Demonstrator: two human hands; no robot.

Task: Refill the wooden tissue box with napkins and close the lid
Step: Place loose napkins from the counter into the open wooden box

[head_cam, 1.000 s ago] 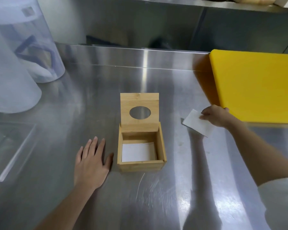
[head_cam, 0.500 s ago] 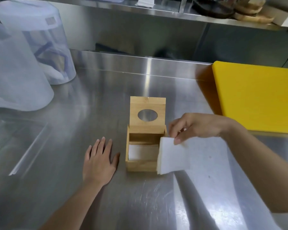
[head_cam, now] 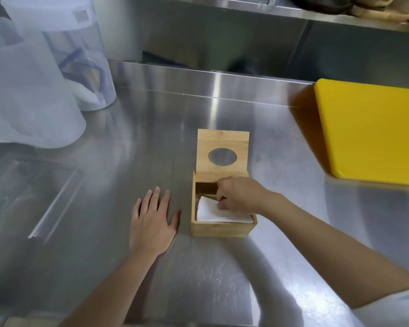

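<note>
The wooden tissue box [head_cam: 223,226] sits at the middle of my steel tabletop [head_cam: 128,138], its lid [head_cam: 222,155] standing upright at the box's 12 o'clock edge, the oval hole facing me. My right hand [head_cam: 240,195] is down inside the open box, fingers [head_cam: 221,201] curled together and pinched on the white napkin [head_cam: 210,212], which lies tilted in the box with one corner raised toward 11 o'clock. My left hand [head_cam: 152,219] rests flat on the tabletop at the box's 9 o'clock, fingers spread apart, thumb just beside the box wall, gripping nothing. A yellow cutting board [head_cam: 373,135] lies at 2 o'clock, well apart. Translucent plastic containers [head_cam: 45,74] stand at 10 o'clock.
</note>
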